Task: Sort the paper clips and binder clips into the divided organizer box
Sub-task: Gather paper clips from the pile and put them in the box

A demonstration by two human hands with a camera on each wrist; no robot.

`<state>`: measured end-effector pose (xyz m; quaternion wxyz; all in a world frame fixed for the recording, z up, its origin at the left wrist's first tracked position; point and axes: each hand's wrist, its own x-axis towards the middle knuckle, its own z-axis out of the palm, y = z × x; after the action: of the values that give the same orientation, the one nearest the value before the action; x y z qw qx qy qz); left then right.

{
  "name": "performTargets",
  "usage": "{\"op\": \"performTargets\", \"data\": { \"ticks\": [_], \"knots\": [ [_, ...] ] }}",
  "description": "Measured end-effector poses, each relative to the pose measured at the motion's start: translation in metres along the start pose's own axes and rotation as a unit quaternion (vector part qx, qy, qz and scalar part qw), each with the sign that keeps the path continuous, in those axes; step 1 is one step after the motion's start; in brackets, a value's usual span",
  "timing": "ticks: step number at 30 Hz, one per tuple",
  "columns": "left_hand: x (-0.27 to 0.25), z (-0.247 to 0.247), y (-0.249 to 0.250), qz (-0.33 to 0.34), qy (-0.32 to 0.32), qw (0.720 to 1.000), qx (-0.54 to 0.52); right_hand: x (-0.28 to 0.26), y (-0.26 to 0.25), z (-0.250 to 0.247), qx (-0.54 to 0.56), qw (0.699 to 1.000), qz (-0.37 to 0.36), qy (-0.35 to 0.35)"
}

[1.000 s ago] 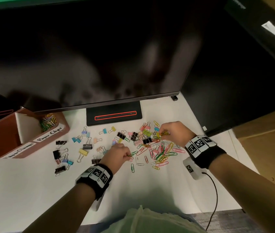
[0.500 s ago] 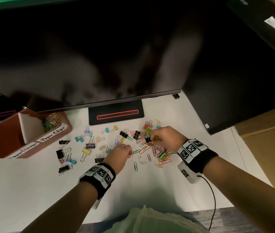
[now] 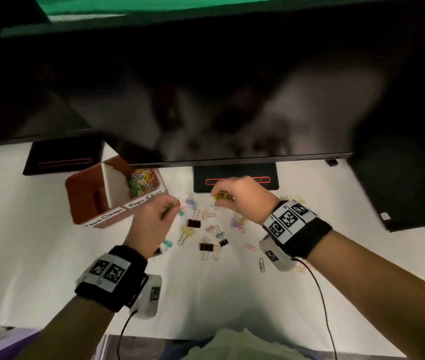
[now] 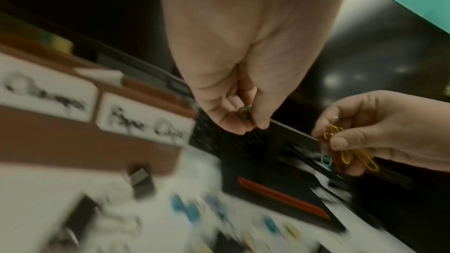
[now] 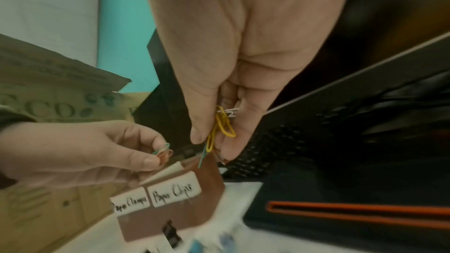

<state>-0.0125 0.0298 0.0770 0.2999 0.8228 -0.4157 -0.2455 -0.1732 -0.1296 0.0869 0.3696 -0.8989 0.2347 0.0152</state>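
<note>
Carrying paper clips now: both hands were down in the loose pile on the desk a sec ago, and they've since lifted and swung toward the box (image 3: 86, 201). My right hand (image 3: 242, 197) pinches a bunch of yellow clips (image 3: 223, 196) w/ thumb and fingertips, plus a teal one hanging below; it hovers above the desk, just in front of the monitor base (image 3: 234, 178), right of the box. My left hand (image 3: 151, 224) pinches a green clip (image 3: 167, 211), and the right wrist view shows a reddish one w/ it; it sits nearer, close to the front corner of the compartment labelled "Paper Clips". That compartment (image 3: 142, 179) already holds a heap of coloured clips, so I judge this is the drop-off leg, w/ the left hand due to release first. Binder clips (image 3: 194, 223) lie scattered on the white desk (image 3: 50, 255) between the hands, a few paper clips further right; plenty left to sort. Hard to read: all views are motion-blurred, so exact clip count per hand is unclear. Other compartment's inside is mostly shadow; can't tell what's in it. Monitor (image 3: 206, 87) covers the box's back edge, and my left hand hides some clips under it.
</note>
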Motion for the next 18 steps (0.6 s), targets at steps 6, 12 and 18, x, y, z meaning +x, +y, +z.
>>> {"op": "performTargets", "data": {
  "ticks": [6,12,18],
  "knots": [
    [0.045,-0.071,-0.066,-0.132,0.080,0.988,-0.025,0.109,-0.097,0.048,0.027,0.998,-0.047,0.026],
    [0.053,-0.083,-0.083,-0.097,-0.011,0.994,-0.043,0.145,-0.114,0.088,0.007,0.999,0.018,-0.033],
    [0.025,-0.064,-0.069,0.021,-0.031,0.996,-0.079,0.080,-0.060,0.068,0.011,0.996,-0.049,0.069]
  ]
}}
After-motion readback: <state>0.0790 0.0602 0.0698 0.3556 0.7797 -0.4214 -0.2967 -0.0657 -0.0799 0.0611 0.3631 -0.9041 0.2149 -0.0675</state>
